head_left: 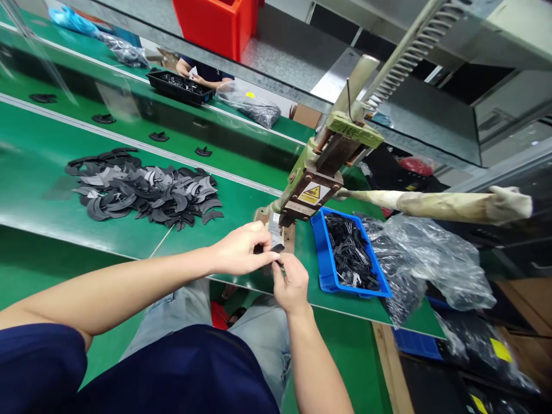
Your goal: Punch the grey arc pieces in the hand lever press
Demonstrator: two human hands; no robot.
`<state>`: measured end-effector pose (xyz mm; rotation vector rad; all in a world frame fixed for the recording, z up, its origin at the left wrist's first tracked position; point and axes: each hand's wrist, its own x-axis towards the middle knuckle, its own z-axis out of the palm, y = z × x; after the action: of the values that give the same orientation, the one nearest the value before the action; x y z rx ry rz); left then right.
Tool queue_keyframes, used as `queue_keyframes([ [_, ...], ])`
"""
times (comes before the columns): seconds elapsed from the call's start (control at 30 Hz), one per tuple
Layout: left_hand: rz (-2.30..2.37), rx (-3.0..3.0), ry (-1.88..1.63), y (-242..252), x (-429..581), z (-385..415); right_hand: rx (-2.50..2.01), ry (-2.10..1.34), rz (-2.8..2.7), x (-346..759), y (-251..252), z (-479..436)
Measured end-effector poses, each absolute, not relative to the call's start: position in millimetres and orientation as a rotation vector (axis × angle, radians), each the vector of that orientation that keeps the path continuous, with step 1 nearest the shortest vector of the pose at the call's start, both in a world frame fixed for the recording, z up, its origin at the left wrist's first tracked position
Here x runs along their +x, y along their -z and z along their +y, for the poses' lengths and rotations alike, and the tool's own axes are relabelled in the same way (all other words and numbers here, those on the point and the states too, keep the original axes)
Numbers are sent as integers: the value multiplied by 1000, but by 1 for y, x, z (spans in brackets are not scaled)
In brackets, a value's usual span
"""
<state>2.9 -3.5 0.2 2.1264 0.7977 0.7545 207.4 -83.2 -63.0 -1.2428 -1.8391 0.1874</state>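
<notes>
My left hand is closed around a black curved plastic piece, just in front of the base of a hand press. Most of that piece is hidden by the fingers. Touching the left fingertips from the right, my right hand is pinched closed; whatever sits between its thumb and finger is too small to make out. To the left, a heap of black and grey curved plastic pieces lies on the green tabletop. A blue bin of small black parts stands right of the press.
The press's wrapped lever sticks out to the right above clear plastic bags. Several curved pieces lie spaced along a green belt behind the heap. Across it, a person's hands work over a black tray. A red bin stands overhead.
</notes>
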Motion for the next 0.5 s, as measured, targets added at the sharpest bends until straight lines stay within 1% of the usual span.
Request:
queue_keyframes([
  [0.1, 837, 2040, -709, 14, 5, 1, -1217, -158, -1887, 210, 65, -87],
  [0.2, 875, 1747, -703, 26, 6, 3, -1189, -155, -1919, 213, 66, -90],
  [0.3, 668, 1448, -464, 32, 5, 1, -1176, -171, -1945, 216, 67, -91],
  [0.37, 579, 1388, -353, 37, 2, 6, -1197, -173, -1941, 221, 69, -91],
  [0.43, 655, 1447, -409, 43, -6, 23, -1246, -146, -1892, 230, 73, -93],
  [0.5, 866, 1595, -510, 51, -18, 53, -1336, -100, -1791, 243, 81, -99],
])
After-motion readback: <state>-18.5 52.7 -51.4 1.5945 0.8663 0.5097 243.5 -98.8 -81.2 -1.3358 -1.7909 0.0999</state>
